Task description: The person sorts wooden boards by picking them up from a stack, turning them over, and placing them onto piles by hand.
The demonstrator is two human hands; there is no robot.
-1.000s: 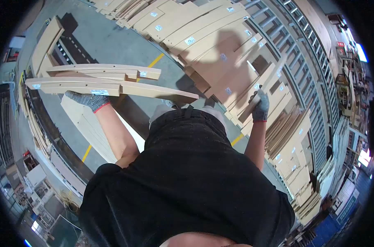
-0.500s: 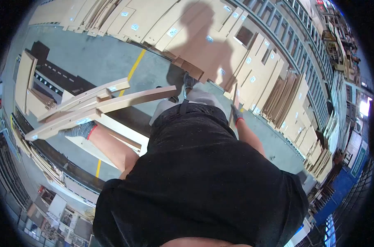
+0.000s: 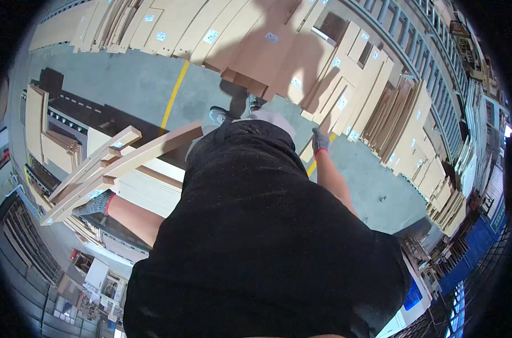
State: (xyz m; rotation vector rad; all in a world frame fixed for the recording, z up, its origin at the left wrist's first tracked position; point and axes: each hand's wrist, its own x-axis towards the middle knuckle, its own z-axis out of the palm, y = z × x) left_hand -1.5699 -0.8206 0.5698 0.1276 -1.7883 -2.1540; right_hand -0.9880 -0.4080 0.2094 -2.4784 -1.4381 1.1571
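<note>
At the far left, tan angled board panels [image 3: 37, 121] stood beside a dark, low metal frame [image 3: 78, 110]. In front of them, two long tan wooden pieces with stepped ends were carried together at a slant: the upper stepped piece [image 3: 91, 165] and the lower stepped piece [image 3: 149, 153], whose far end showed close to the person's legs. The left hand [image 3: 94, 204], in a grey knit glove with a red cuff, lay under the near part of the lower stepped piece; the palm pressed to it and the fingers wrapped round, though their tips were hidden. Behind that load lay a cream flat panel [image 3: 149, 194].

Further right, a yellow painted line [image 3: 174, 96] crossed the grey-green concrete floor [image 3: 120, 73]. The person's dark shoes [image 3: 219, 115] and pale grey trousers [image 3: 275, 121] showed above a black short-sleeved shirt [image 3: 261, 236]. A row of upright tan boards with small white labels [image 3: 239, 42] ran along the top, the person's shadow falling across it.

Right of the legs, the right hand [image 3: 320, 141], gloved in the same grey knit, was curled just beside a narrow tan strip of board [image 3: 326, 123]; whether the fingers pinched it could not be told. Beyond the row of boards stretched a grey metal roller conveyor [image 3: 411, 50], and at the far right hung a blue sheet [image 3: 464, 262].
</note>
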